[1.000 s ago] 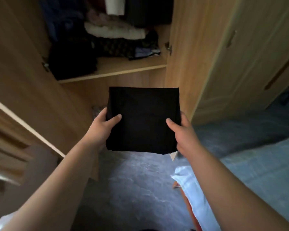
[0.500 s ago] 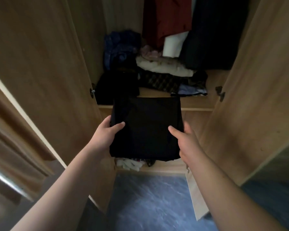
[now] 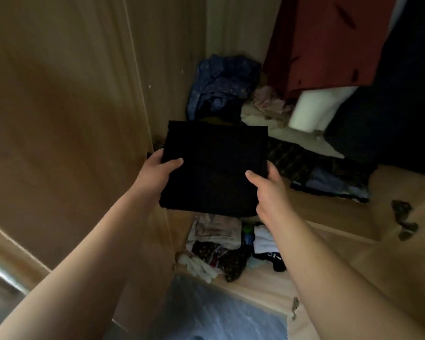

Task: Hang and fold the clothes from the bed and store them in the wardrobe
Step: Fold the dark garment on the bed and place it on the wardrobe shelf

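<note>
A folded black garment (image 3: 215, 165) is held flat and level over the left end of the wardrobe shelf (image 3: 329, 204). My left hand (image 3: 157, 173) grips its left edge, thumb on top. Its right edge is gripped by my right hand (image 3: 268, 187), also thumb on top. The garment hides what lies directly beneath it on the shelf. Behind it sit a crumpled blue patterned cloth (image 3: 221, 82) and pale folded clothes (image 3: 268, 111).
A red coat (image 3: 329, 40) and dark garments (image 3: 390, 106) hang at the upper right. The open left door (image 3: 71, 106) stands close to my left arm. A lower compartment holds small folded items (image 3: 219, 244). A hinge (image 3: 402, 219) sticks out on the right panel.
I have stepped up to the wardrobe. The black garment has been carried forward and now hovers over the shelf instead of in front of it. Both hands keep the same grip.
</note>
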{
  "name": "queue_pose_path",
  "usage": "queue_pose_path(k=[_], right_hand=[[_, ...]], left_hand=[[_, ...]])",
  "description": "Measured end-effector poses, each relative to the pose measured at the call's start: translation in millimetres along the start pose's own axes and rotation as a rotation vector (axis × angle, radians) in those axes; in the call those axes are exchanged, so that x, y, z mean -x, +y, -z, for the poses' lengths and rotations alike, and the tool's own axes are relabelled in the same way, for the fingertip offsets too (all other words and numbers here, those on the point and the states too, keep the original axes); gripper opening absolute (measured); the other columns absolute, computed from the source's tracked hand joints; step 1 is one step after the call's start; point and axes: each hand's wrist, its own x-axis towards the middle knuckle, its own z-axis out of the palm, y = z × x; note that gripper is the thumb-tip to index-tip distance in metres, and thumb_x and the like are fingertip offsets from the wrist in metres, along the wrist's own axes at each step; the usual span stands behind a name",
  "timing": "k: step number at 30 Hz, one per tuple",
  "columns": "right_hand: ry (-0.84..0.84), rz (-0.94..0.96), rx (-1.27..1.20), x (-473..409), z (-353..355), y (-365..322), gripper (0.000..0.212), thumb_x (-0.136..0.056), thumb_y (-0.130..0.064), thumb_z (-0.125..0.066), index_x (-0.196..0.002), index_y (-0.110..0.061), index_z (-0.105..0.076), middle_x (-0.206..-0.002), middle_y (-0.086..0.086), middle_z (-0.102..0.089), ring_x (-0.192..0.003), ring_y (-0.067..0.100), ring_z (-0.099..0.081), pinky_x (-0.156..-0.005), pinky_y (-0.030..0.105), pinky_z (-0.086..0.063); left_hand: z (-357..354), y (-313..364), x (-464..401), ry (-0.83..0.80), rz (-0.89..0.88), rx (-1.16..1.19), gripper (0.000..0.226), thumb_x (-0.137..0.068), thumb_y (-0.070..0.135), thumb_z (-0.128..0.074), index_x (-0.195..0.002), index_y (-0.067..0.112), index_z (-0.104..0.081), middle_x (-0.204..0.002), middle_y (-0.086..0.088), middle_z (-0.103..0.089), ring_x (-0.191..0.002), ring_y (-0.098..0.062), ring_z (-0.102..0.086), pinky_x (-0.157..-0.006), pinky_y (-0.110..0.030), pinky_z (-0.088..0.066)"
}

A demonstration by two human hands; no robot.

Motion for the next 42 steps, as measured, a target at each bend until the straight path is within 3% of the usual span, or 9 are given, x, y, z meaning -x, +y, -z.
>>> queue_pose_path(k=[6,11,14,21,25,28,32,38,42], right_hand=[[-0.033,0.022,-0.008,-103,-39,3,0.049,-0.094,-0.011,-0.066,-0.138,-0.031,-0.056,-0.131,-0.002,-0.066,-0.119,0.020,-0.064,-0.103,0.051,-0.051],[-0.057,0.021,-0.080,-171,-68,-2,0.050,-0.096,-0.006,-0.062,-0.142,-0.025,-0.053,-0.131,0.002,-0.066,-0.118,0.022,-0.065,-0.101,0.047,-0.053],[-0.041,-0.002,-0.084,-204,-79,4,0.051,-0.097,-0.005,-0.061,-0.143,-0.024,-0.051,-0.131,0.003,-0.066,-0.118,0.024,-0.065,-0.099,0.046,-0.054],[-0.040,-0.325,0.199,-241,-74,60,0.055,-0.100,-0.020,-0.061,-0.151,-0.022,-0.039,-0.139,0.008,-0.058,-0.119,0.027,-0.059,-0.104,0.048,-0.049],[-0.106,-0.259,0.411,-247,-64,67,0.068,-0.101,-0.030,-0.058,-0.158,-0.019,-0.022,-0.151,0.010,-0.046,-0.134,0.031,-0.049,-0.112,0.038,-0.039],[-0.013,0.175,0.778,-246,-68,62,0.073,-0.101,-0.033,-0.054,-0.160,-0.017,-0.015,-0.162,0.012,-0.025,-0.147,0.032,-0.029,-0.114,0.035,-0.029],[-0.152,0.538,1.191,-244,-76,81,0.065,-0.099,-0.053,-0.031,-0.156,-0.021,-0.034,-0.164,0.014,-0.024,-0.151,0.037,-0.016,-0.118,0.048,-0.023],[-0.184,0.349,1.312,-262,-90,105,0.082,-0.092,-0.063,-0.010,-0.158,-0.017,-0.029,-0.166,0.014,-0.018,-0.154,0.035,-0.005,-0.123,0.041,-0.005],[-0.191,0.241,1.327,-274,-93,108,0.062,-0.105,-0.050,-0.027,-0.161,-0.022,-0.017,-0.169,0.008,-0.007,-0.154,0.030,0.001,-0.123,0.038,-0.001]], left_hand=[[2,18,-104,0.023,-0.035,0.002,0.028,-0.093,0.016,-0.067,-0.120,0.018,-0.066,-0.115,-0.003,-0.073,-0.103,-0.023,-0.071,-0.096,-0.049,-0.053],[-1,33,-186,0.055,-0.083,-0.078,0.017,-0.095,0.013,-0.065,-0.104,0.027,-0.067,-0.105,0.001,-0.073,-0.098,-0.021,-0.071,-0.091,-0.041,-0.055],[1,33,-229,0.059,-0.103,-0.175,0.018,-0.096,0.014,-0.064,-0.111,0.025,-0.064,-0.107,0.006,-0.070,-0.101,-0.019,-0.068,-0.091,-0.037,-0.053],[9,-31,-285,0.145,0.053,-0.643,0.064,-0.088,0.029,-0.074,-0.138,0.003,-0.043,-0.137,-0.016,-0.056,-0.124,-0.033,-0.055,-0.102,-0.035,-0.043],[8,-53,-278,0.213,-0.284,-0.957,0.059,-0.093,0.030,-0.063,-0.144,0.013,-0.040,-0.140,-0.021,-0.049,-0.125,-0.039,-0.050,-0.105,-0.045,-0.043],[-3,-52,-271,0.224,-0.603,-1.261,0.050,-0.095,0.031,-0.050,-0.144,0.020,-0.046,-0.152,-0.016,-0.041,-0.138,-0.037,-0.039,-0.113,-0.049,-0.034],[-12,-70,-268,0.005,-0.395,-1.444,0.060,-0.101,0.055,-0.025,-0.157,0.035,-0.020,-0.166,-0.003,-0.016,-0.153,-0.027,-0.006,-0.121,-0.052,-0.009],[-4,-79,-308,-0.165,-0.234,-1.385,0.072,-0.091,0.063,-0.013,-0.158,0.036,-0.006,-0.167,-0.004,-0.003,-0.154,-0.025,0.001,-0.124,-0.042,-0.007],[-8,-82,-330,-0.233,-0.145,-1.343,0.064,-0.102,0.057,-0.026,-0.159,0.035,-0.006,-0.167,-0.003,0.001,-0.153,-0.023,0.005,-0.124,-0.034,0.001]])
